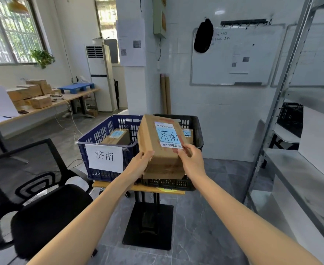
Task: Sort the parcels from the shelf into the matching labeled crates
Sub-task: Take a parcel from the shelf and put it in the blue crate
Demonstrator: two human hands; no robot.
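White tiled wall (224, 111) is backing a small stand (117, 185) carrying two crates. Someone's left hand (142, 162) and right hand (192, 162) are gripping a cardboard parcel (157, 148) marked 济南, fingers (147, 154) curled round its near sides and thumbs pressing its top. Just beyond the left fingers, the blue crate (92, 139) signed 济南 is holding one labelled box (117, 136). Beyond the right fingers, the black crate (196, 129) is holding a second box (188, 133).

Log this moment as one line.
held: 济南-labeled parcel | grip: left hand and right hand | match: blue crate signed 济南 | status: not yet placed

Blue label (168, 135) on the parcel (155, 131) reads 济南, with 8元 printed below. Paper sign (104, 156) on the blue crate (96, 134): 济南 too.
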